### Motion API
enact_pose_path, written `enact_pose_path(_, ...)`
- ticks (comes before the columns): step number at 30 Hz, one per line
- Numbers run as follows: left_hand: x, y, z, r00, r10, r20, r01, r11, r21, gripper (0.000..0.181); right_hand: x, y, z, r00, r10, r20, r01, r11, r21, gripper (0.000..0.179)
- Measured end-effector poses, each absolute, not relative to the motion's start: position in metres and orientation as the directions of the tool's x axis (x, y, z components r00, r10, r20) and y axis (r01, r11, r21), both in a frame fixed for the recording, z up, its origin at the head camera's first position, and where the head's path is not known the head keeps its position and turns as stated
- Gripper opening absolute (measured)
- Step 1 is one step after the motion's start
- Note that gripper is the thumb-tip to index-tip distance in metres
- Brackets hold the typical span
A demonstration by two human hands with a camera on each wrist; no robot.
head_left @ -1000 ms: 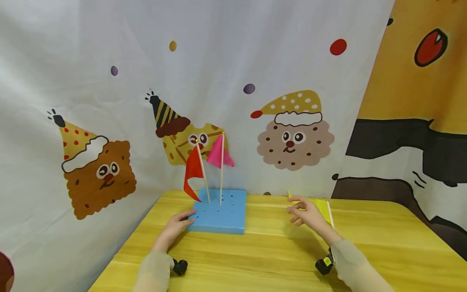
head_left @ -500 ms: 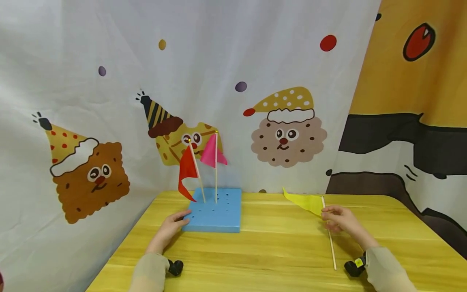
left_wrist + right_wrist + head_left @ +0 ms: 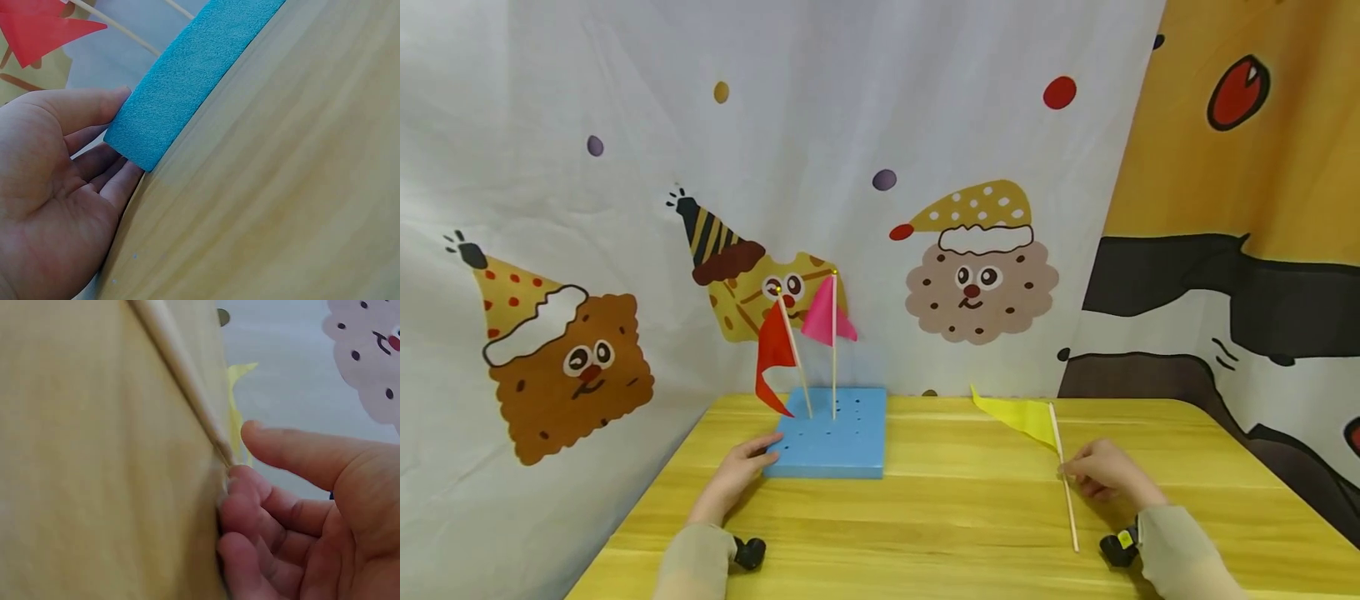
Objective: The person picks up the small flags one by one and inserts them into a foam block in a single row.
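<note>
In the head view, my left hand (image 3: 737, 471) rests at the left edge of a blue foam block (image 3: 835, 457) with small holes. The left wrist view shows the thumb at the top edge of the block's side (image 3: 175, 87) and the fingers along its end. A red flag (image 3: 775, 346) leans and a pink flag (image 3: 823, 317) stands upright in the block. On the right lies a yellow flag (image 3: 1018, 419) on a wooden stick. My right hand (image 3: 1105, 471) is at mid-stick (image 3: 181, 369); index fingertip right at it, thumb apart from the index finger.
The block and the yellow flag lie on a yellow wood-grain table (image 3: 940, 517). Behind it hangs a white cloth (image 3: 820, 117) printed with cartoon biscuits. A black wrist camera (image 3: 748, 552) sits by my left cuff, another camera (image 3: 1117, 548) by my right.
My right hand has moved right off the yellow flag's cloth, then down along its stick. The flag and stick stay put on the table. The left hand keeps its place; the head view has shifted slightly.
</note>
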State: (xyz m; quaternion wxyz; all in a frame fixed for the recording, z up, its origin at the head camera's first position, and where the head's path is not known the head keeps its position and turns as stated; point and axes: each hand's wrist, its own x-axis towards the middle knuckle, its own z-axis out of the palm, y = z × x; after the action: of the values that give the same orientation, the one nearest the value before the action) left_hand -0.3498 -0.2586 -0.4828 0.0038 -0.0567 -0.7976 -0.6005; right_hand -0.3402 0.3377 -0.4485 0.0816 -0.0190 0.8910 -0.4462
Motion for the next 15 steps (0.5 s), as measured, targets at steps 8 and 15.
enact_pose_path(8,-0.348,-0.260,-0.486,-0.994,0.084,0.068,0.087,0.262,0.961,0.045,-0.342,0.330,-0.460,-0.992,-0.077,-0.101,0.031,0.618,-0.786,0.043)
enact_pose_path(15,-0.350,-0.258,-0.486,-0.996,0.069,0.062,0.078,0.258,0.963,0.045,-0.341,0.325,-0.459,-0.998,-0.021,-0.054,0.026,0.671,-0.741,0.044)
